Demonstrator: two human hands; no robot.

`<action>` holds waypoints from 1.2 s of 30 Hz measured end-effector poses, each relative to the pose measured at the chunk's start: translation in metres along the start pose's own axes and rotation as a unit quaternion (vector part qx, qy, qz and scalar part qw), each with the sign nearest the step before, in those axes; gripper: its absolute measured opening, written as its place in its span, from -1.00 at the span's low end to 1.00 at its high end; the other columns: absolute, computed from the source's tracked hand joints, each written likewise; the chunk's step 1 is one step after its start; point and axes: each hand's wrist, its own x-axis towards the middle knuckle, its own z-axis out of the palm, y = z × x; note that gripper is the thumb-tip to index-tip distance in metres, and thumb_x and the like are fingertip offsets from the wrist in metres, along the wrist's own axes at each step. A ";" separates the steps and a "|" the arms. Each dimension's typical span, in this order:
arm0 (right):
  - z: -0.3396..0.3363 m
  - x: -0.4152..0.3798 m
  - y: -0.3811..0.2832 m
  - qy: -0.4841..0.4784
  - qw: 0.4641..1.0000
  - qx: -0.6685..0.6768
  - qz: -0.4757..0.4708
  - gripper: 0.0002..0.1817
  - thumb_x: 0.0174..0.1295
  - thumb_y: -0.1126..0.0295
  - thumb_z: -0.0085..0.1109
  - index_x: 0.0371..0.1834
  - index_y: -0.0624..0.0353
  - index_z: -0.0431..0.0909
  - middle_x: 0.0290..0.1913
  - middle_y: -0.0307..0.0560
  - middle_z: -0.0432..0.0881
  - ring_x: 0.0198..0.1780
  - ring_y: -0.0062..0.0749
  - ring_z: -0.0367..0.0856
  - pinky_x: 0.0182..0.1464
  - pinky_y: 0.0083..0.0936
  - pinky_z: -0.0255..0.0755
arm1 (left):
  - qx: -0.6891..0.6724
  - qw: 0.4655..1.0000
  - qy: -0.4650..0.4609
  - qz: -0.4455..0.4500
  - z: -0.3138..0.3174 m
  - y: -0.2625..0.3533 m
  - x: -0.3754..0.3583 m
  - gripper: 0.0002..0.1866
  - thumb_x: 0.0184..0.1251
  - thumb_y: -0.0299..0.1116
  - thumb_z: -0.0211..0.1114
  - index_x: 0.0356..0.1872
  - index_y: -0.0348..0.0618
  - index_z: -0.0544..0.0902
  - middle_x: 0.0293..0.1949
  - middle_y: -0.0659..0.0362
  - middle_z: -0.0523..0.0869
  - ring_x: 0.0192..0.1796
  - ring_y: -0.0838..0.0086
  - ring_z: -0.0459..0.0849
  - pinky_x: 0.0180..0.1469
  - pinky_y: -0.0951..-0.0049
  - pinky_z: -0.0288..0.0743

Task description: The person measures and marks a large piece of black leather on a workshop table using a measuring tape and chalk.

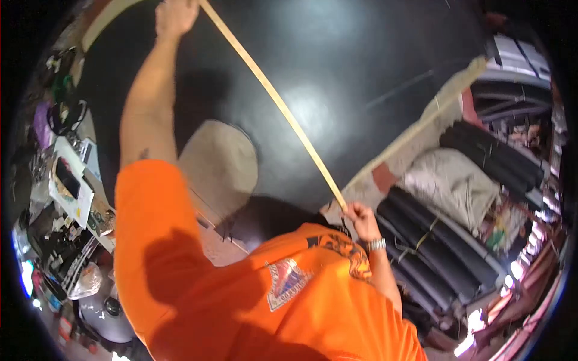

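Observation:
A long, thin wooden strip (274, 96) slants across a wide black sheet (337, 66) that has a dull shine. At the top edge of the view, my left hand (176, 18) is closed at the strip's far end, with its fingertips partly cut off by the frame. My right hand (361, 220), with a metal watch (376, 244) on the wrist, pinches the near end close to my body. Between my left arm and the strip shows a beige rounded patch (220, 157) bordering the black sheet.
Several black rolls (436, 240) lie at the right, with a grey cloth sack (448, 183) beside them and more dark rolls (494, 153) farther back. A pale edge (421, 123) borders the black sheet. Papers (71, 183) and clutter fill the left side.

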 end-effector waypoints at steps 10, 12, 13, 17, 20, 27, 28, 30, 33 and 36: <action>-0.004 -0.003 0.023 0.003 0.992 0.100 0.079 -0.80 0.43 0.30 0.27 -0.17 0.24 0.67 -0.32 -0.30 0.74 -0.27 -0.71 0.61 -0.19 -0.67 0.44 | 0.004 0.993 0.085 0.085 0.049 -0.039 0.019 -0.52 0.56 -0.13 -0.02 0.36 -0.06 0.54 0.44 0.12 0.49 0.52 0.12 0.30 0.55 0.14 0.09; -0.004 -0.005 0.044 0.000 0.987 0.139 0.083 -0.77 0.43 0.25 0.28 -0.15 0.21 0.68 -0.29 -0.32 0.76 -0.35 -0.74 0.44 -0.28 -0.67 0.33 | 0.102 0.969 0.151 0.167 0.106 -0.097 0.065 -0.46 0.59 0.06 -0.15 0.49 0.25 0.38 0.47 0.27 0.45 0.52 0.12 0.34 0.52 0.13 0.23; -0.003 -0.004 0.059 0.002 0.984 0.157 0.088 -0.78 0.43 0.27 0.29 -0.14 0.22 0.68 -0.28 -0.31 0.76 -0.34 -0.73 0.46 -0.27 -0.68 0.34 | 0.074 0.970 0.155 0.172 0.097 -0.083 0.057 -0.48 0.56 0.01 -0.13 0.44 0.19 0.43 0.44 0.20 0.48 0.48 0.09 0.39 0.49 0.10 0.26; -0.010 -0.008 0.060 -0.017 0.992 0.088 0.093 -0.71 0.33 0.27 0.40 -0.06 0.26 0.70 -0.28 -0.32 0.73 -0.26 -0.72 0.58 -0.20 -0.68 0.47 | 0.077 0.978 0.123 0.148 0.083 -0.069 0.044 -0.45 0.57 0.00 -0.17 0.49 0.19 0.39 0.50 0.29 0.41 0.52 0.14 0.33 0.53 0.12 0.18; -0.007 0.000 0.016 -0.037 0.989 0.125 0.068 -0.63 0.26 0.23 0.47 0.00 0.27 0.70 -0.31 -0.31 0.70 -0.30 -0.69 0.59 -0.25 -0.65 0.47 | 0.078 0.980 0.111 0.145 0.081 -0.068 0.045 -0.45 0.58 0.00 -0.18 0.50 0.20 0.37 0.51 0.29 0.39 0.53 0.14 0.32 0.54 0.12 0.18; 0.010 0.040 -0.019 -0.094 0.976 0.185 0.070 -0.54 0.33 -0.05 0.34 -0.20 0.21 0.69 -0.63 -0.42 0.39 -0.70 -0.69 0.26 -0.70 -0.61 0.06 | 0.099 0.981 0.066 0.153 0.061 -0.047 0.037 -0.42 0.65 0.02 -0.24 0.49 -0.03 0.35 0.49 0.08 0.40 0.52 0.05 0.30 0.55 0.12 0.15; 0.002 0.032 -0.052 -0.088 0.977 0.155 0.120 -0.47 0.26 -0.15 0.36 -0.27 0.19 0.71 -0.65 -0.38 0.42 -0.67 -0.65 0.33 -0.66 -0.57 0.15 | 0.085 0.984 0.056 0.148 0.053 -0.038 0.032 -0.42 0.66 0.02 -0.24 0.49 -0.06 0.35 0.48 0.07 0.40 0.51 0.04 0.31 0.55 0.12 0.15; 0.000 0.032 -0.066 -0.043 0.994 0.013 0.104 -0.45 0.25 -0.16 0.37 -0.39 0.20 0.67 -0.60 -0.32 0.53 -0.62 -0.64 0.43 -0.61 -0.59 0.33 | 0.078 0.981 0.083 0.155 0.058 -0.041 0.034 -0.42 0.67 0.02 -0.25 0.47 -0.11 0.37 0.46 0.03 0.42 0.50 0.03 0.33 0.54 0.09 0.16; 0.005 0.037 -0.057 -0.021 0.997 -0.022 0.077 -0.42 0.21 -0.21 0.37 -0.42 0.19 0.65 -0.62 -0.27 0.55 -0.70 -0.59 0.45 -0.67 -0.55 0.33 | 0.083 0.977 0.082 0.178 0.051 -0.039 0.032 -0.49 0.65 -0.07 -0.08 0.40 -0.16 0.42 0.42 0.01 0.46 0.43 -0.08 0.41 0.43 0.00 0.32; 0.007 0.041 -0.050 -0.025 0.994 -0.083 0.070 -0.29 0.19 -0.35 0.25 -0.49 0.22 0.71 -0.54 -0.05 0.70 -0.46 -0.34 0.66 -0.31 -0.30 0.54 | 0.122 0.980 0.051 0.149 0.054 -0.044 0.033 -0.45 0.63 -0.04 -0.04 0.47 -0.09 0.36 0.49 0.02 0.39 0.47 -0.05 0.35 0.40 -0.06 0.33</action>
